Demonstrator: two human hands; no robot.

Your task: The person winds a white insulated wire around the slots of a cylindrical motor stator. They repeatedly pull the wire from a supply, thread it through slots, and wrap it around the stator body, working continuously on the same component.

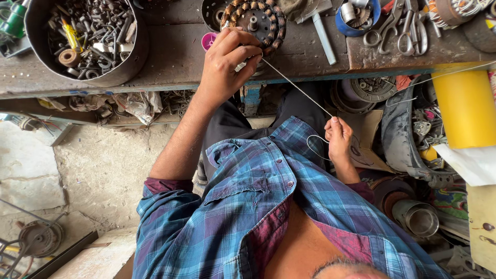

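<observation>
The person's left hand point(227, 62) is pinching a thin white cord point(297, 86) against the copper-wound stator point(258, 20) lying near the table's point(175, 62) front edge (beside a pink cap point(208, 40)), while the right hand point(338, 139) is gripping the cord's looped end, below the table's edge, pulling it taut.

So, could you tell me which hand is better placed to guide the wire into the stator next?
Probably the left hand: it already pinches the wire right at the stator, while the right hand holds the looped end down by the lap.
</observation>
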